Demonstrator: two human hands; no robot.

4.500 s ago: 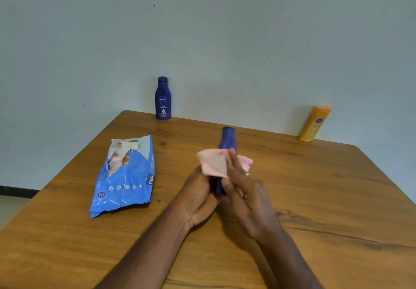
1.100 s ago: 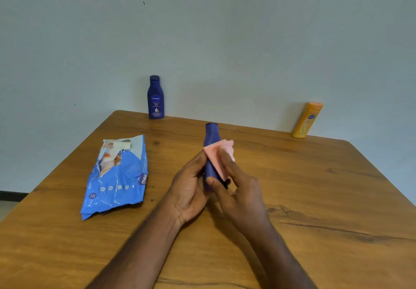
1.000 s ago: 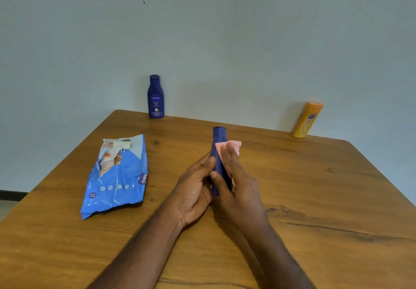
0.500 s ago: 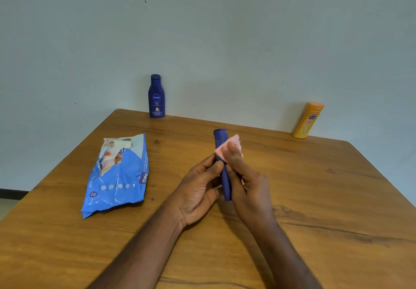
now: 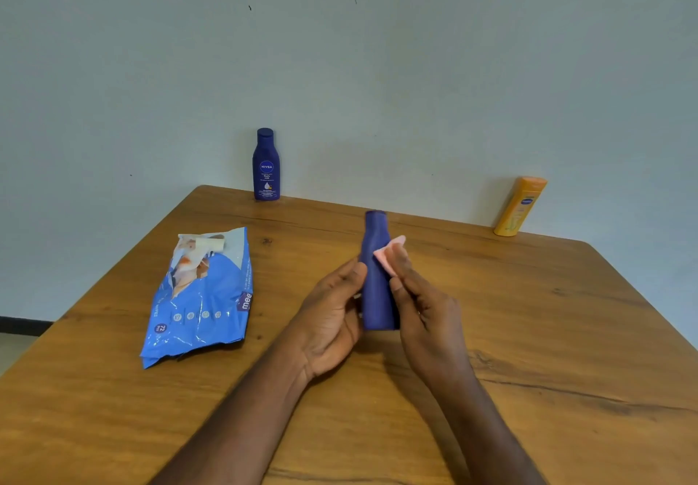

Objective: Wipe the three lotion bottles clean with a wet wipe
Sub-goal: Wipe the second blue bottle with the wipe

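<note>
The person is in the middle of wiping one bottle, and by the look of the layout the job is not finished. The left hand [image 5: 332, 307] grips the dark blue bottle [image 5: 376, 277] by its left side, holding it upright and slightly tilted over the middle of the counter [image 5: 528, 314]. The right hand [image 5: 423, 303] presses a folded pink wet wipe [image 5: 389, 254] under its fingertips against the bottle's upper right side, just below the neck, so both hands are closed on something.

Two more bottles stand along the far edge of the counter against the wall: a blue Nivea bottle [image 5: 266, 165] toward the far left corner, upright, and a yellow bottle [image 5: 520, 207] toward the far right corner, leaning a little. Neither is touched, and whether either has been cleaned cannot be told from its surface. The wipes pack [image 5: 200, 296] lies flat near the left edge, its flap open. At best one bottle is under way, with the other two likely left to do.
</note>
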